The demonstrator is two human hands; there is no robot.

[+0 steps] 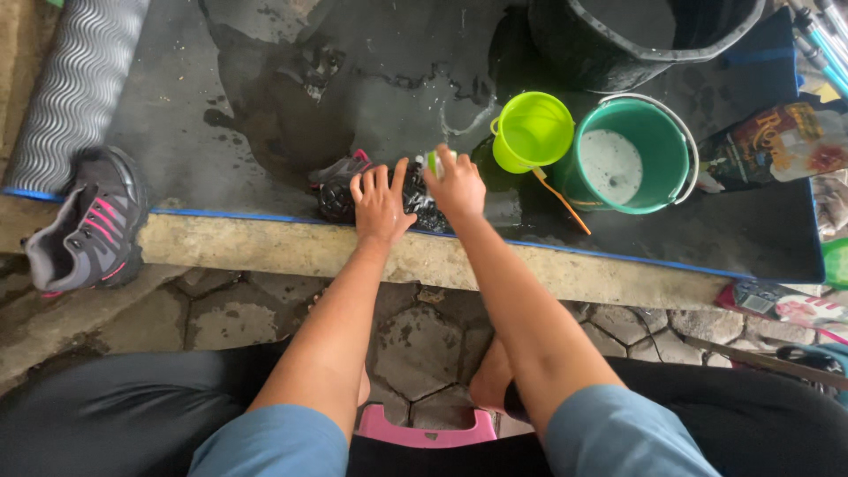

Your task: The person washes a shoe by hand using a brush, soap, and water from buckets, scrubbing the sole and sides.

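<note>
Here, mid-frame, a wet dark shoe [402, 199] lies on the soaked floor; left hand [378, 208] presses flat, right hand [457, 184] clamps a brush. The shoe may slip, toppling the lime cup [531, 131].

Wet, glossy dark shoe [371, 190]; rough concrete ledge [265, 247]; smooth glossy plastic green bucket [649, 190] and lime cup [530, 132]; dull, wet dark floor [291, 79]; ribbed grey rubber mat [75, 79] at the floor's left edge.

Wet dark concrete slab [371, 79] spreads out ahead, edged in blue. Below it runs a pale curb [265, 247]. Hexagonal paving stones [415, 344] lie underfoot, daylight flat and even.
</note>
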